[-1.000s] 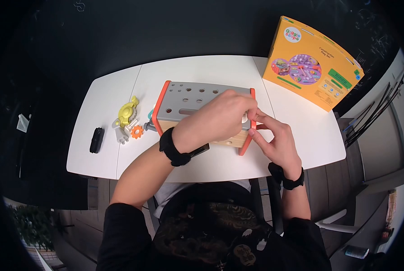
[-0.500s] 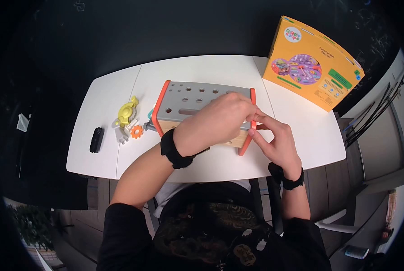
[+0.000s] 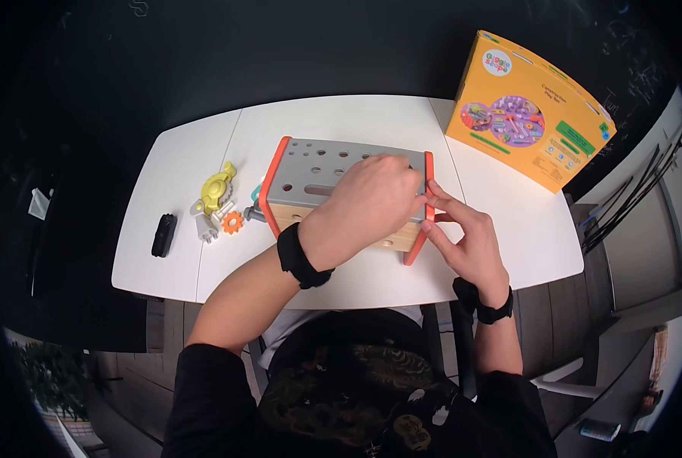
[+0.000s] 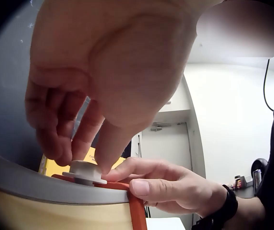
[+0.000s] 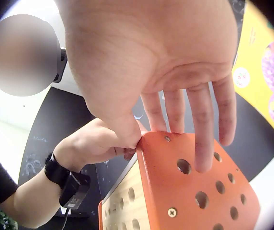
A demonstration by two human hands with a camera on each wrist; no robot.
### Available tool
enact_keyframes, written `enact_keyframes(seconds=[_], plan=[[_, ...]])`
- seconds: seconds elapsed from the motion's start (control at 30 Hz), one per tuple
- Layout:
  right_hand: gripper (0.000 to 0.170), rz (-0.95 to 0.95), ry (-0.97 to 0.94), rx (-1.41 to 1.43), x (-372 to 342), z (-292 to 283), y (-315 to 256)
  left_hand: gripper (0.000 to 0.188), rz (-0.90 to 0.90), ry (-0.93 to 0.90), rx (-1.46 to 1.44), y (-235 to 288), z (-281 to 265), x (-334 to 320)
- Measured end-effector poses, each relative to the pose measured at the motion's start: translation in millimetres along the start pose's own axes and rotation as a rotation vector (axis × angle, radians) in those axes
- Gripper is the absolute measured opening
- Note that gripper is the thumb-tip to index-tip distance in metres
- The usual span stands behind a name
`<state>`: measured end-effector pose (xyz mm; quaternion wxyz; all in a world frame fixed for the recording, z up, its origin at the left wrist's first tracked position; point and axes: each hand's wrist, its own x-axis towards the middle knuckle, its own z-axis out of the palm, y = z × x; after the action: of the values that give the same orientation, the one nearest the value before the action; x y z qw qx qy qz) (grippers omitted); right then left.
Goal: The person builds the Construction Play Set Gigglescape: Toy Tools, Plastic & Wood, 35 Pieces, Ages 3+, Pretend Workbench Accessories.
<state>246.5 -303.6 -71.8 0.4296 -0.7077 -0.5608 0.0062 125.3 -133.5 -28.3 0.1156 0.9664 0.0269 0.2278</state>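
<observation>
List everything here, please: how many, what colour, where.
Table: one, white, centre.
Toy workbench: one, grey, orange and wood, on the table.
Knob: one, pale, on the workbench top.
Box: one, yellow, right.
Toy part: one, yellow-green, workbench's left.
Gear: one, orange, near it.
Loose pieces: several, pale, near the gear.
Bolt: one, grey, workbench's left end.
Teal piece: one, mostly hidden, workbench's left end.
Small item: one, black, far left.
Wall: one, dark, behind.
Plant: one, green, lower left.
Left hand: one, bare, pinching the knob.
Right hand: one, bare, touching workbench's right end.
Wristbands: two, black, wrists.
Shirt: one, black, front.
</observation>
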Motion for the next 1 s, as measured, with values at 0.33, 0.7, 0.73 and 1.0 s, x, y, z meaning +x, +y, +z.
enact_keyframes(seconds=[0.33,0.7,0.73,1.0], plan=[[0.035,-0.007,0.000,-0.006,-1,0,3,0.007,0.112,-0.110,-0.269,-4,-8,3],[0.035,-0.003,0.000,0.016,-1,0,1,0.017,-0.035,-0.094,-0.019,-3,3,1],[0.034,0.005,0.001,0.020,-1,0,1,0.018,-0.040,-0.127,-0.030,-3,2,1],[0.034,0.010,0.004,0.015,-1,0,2,0.016,0.148,-0.044,-0.195,-1,-1,-3]])
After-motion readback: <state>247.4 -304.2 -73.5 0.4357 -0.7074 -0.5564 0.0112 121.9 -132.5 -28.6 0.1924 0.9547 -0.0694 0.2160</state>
